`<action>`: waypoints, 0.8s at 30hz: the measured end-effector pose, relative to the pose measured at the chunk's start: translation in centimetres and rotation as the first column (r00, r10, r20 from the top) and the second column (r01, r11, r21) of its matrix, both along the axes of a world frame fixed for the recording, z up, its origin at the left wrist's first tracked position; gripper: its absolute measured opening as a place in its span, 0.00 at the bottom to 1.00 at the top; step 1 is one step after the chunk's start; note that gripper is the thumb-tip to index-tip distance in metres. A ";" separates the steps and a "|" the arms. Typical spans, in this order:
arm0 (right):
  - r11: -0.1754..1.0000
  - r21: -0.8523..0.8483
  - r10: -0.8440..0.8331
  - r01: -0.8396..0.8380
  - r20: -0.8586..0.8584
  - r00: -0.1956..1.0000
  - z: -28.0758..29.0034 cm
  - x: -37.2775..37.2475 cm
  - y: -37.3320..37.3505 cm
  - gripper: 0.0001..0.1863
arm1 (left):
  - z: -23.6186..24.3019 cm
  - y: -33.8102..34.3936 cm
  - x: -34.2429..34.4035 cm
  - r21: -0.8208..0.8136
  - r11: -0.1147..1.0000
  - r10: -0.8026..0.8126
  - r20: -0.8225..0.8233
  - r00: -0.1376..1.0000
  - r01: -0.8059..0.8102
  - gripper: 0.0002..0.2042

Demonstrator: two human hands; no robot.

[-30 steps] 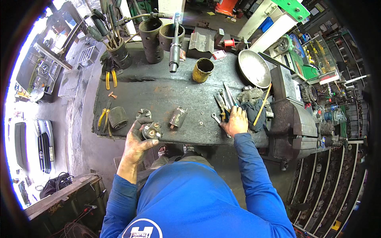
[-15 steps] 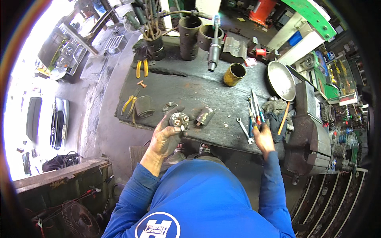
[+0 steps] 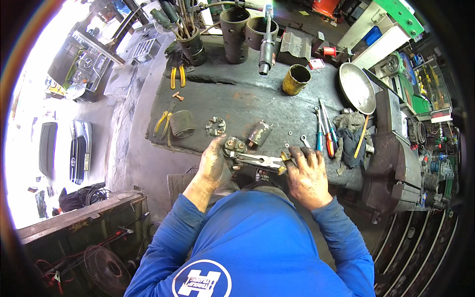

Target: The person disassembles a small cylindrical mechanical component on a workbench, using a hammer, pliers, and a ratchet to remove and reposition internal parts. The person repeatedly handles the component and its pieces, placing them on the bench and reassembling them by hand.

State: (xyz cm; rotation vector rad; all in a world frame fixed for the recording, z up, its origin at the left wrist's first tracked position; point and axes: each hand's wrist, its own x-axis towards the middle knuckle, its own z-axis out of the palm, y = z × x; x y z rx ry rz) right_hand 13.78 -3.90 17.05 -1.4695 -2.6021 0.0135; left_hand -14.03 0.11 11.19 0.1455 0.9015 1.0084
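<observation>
My left hand (image 3: 212,166) is closed around a starter solenoid (image 3: 233,144), a round dark metal part whose copper terminals face up. Yellow-handled long-nose pliers (image 3: 262,160) are in my right hand (image 3: 308,179), fingers wrapped over the grips. Their jaws point left and meet the solenoid's lower right side; whether they grip anything there I cannot tell. On the bench just beyond lie a dark metal cylinder (image 3: 260,133) and a round toothed metal piece (image 3: 215,126). Small nuts (image 3: 290,132) and a wrench (image 3: 306,142) lie near my right fingers.
Screwdrivers (image 3: 328,141), dark rags (image 3: 352,148) and a metal bowl (image 3: 357,89) lie on the bench's right, beside a large vise (image 3: 393,168). A rusty yellow can (image 3: 296,80) stands farther back. Other pliers (image 3: 163,123) and a dark ring (image 3: 182,123) are at left.
My right hand has come left from beside the screwdrivers, now with the pliers, whose jaws reach the solenoid. My left hand has moved slightly right, still holding the solenoid.
</observation>
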 end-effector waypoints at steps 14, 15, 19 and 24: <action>0.968 0.248 -0.041 -0.026 0.260 0.965 2.3 -2.2 -1.0 0.15 | 0.9 0.0 0.8 -0.095 0.994 -0.071 -0.087 0.994 0.063 0.18; 0.967 0.252 -0.038 -0.037 0.284 0.958 2.7 -2.3 -1.2 0.15 | 0.7 0.0 0.8 -0.098 0.993 -0.078 -0.093 0.993 0.069 0.18; 0.957 0.281 -0.010 -0.076 0.294 0.956 3.9 -2.1 -1.3 0.13 | 0.9 -0.2 0.8 -0.036 0.996 -0.090 -0.112 0.990 0.087 0.18; 0.971 0.196 0.061 -0.135 0.343 0.937 5.6 -1.8 -1.3 0.18 | 2.3 -0.2 1.3 -0.038 0.998 -0.056 -0.114 0.992 0.052 0.17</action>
